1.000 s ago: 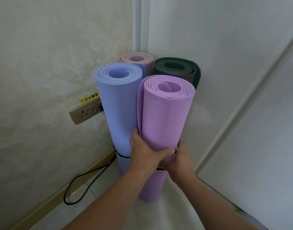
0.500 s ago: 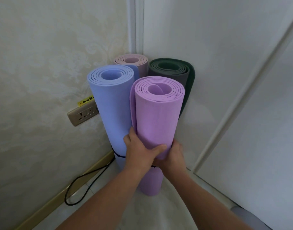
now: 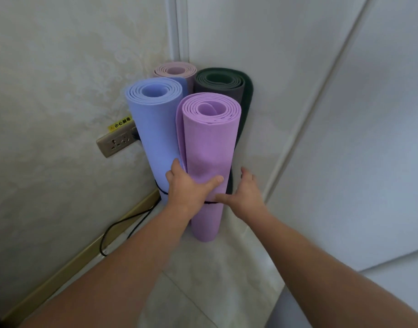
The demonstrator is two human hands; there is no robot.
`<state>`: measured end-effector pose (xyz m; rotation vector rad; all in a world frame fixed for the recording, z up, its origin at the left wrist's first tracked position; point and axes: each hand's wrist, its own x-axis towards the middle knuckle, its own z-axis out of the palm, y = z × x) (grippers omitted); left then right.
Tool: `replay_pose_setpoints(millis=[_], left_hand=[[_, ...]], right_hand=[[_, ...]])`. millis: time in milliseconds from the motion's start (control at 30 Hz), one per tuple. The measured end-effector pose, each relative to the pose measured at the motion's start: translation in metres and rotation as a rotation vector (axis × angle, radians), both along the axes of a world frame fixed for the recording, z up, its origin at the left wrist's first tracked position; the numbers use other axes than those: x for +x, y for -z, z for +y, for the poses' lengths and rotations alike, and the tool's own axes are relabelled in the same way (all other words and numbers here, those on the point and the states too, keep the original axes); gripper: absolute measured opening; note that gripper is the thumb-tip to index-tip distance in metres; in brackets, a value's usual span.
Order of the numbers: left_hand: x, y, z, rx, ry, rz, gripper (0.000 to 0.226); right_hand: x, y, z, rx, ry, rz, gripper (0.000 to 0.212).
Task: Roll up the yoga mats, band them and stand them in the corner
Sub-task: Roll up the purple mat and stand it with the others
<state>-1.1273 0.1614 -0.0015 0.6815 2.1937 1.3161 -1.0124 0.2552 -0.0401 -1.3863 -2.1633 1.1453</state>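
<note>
Four rolled mats stand upright in the corner: a pink mat (image 3: 173, 70) at the very back, a dark green mat (image 3: 221, 82) beside it, a blue mat (image 3: 155, 124) on the left and a purple mat (image 3: 210, 143) in front. A thin black band (image 3: 213, 202) circles the purple mat low down, and another band (image 3: 161, 190) circles the blue one. My left hand (image 3: 189, 187) grips the purple mat just above its band, thumb across the front. My right hand (image 3: 247, 194) is spread open to the right of that mat, with only its thumb tip near the band.
A wall socket (image 3: 116, 142) with a yellow warning label sits on the left wall behind the blue mat. A black cable (image 3: 124, 224) loops along the gold skirting (image 3: 73, 261) to the floor. White wall panels (image 3: 345, 138) close off the right side.
My right hand has let go of the purple mat and swung out to the right with fingers spread. My left hand keeps its hold, and the mat now stands closer to the corner.
</note>
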Motion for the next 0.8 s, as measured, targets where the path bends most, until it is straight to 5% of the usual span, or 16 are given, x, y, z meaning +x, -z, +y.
replay_pose_setpoints(millis=[233,433,800], left_hand=[[0.067,-0.028,-0.034,-0.016,0.111,-0.043,0.117],[0.182,-0.035,-0.037,-0.08,0.327,-0.132,0.111],[0.437,-0.064,0.008,-0.1,0.786,-0.261,0.058]], right_hand=[[0.088,-0.045,-0.046,-0.005,0.063,-0.057,0.111],[0.241,-0.049,-0.093,-0.123,0.226,-0.153,0.097],[0.511,-0.052,-0.11,-0.123,0.574,-0.148,0.078]])
